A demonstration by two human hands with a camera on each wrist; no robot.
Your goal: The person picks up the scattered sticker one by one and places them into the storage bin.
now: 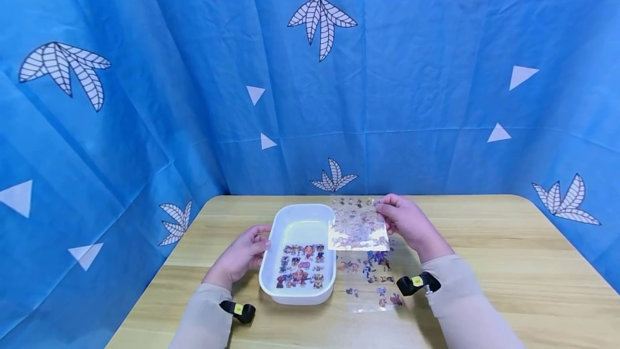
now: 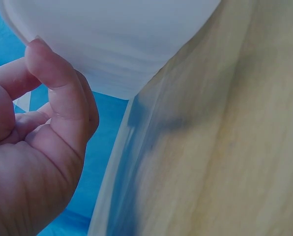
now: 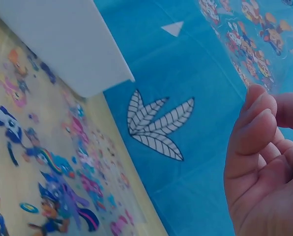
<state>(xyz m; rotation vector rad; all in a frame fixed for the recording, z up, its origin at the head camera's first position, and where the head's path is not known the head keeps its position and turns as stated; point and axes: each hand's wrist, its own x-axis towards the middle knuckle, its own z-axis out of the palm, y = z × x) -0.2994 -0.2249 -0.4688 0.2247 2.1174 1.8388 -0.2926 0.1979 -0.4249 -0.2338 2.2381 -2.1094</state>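
A white plastic tray [image 1: 302,231] stands on the table with cartoon stickers [image 1: 300,273] spread over its near half. My left hand [image 1: 242,255] holds the tray's left side; the left wrist view shows curled fingertips right at the rim. Between thumb and fingers, my right hand [image 1: 409,225] pinches the right edge of a clear sticker sheet [image 1: 356,225]. That sheet is raised, and its left edge overlaps the tray's right rim in the head view. In the right wrist view, small cartoon figures show on the sheet [image 3: 249,44].
More clear sticker sheets [image 1: 370,284] lie on the wooden table [image 1: 504,263], right of the tray and partly under the raised sheet. A blue patterned curtain [image 1: 407,85] hangs behind the table and along its sides. Both wrists wear black camera bands.
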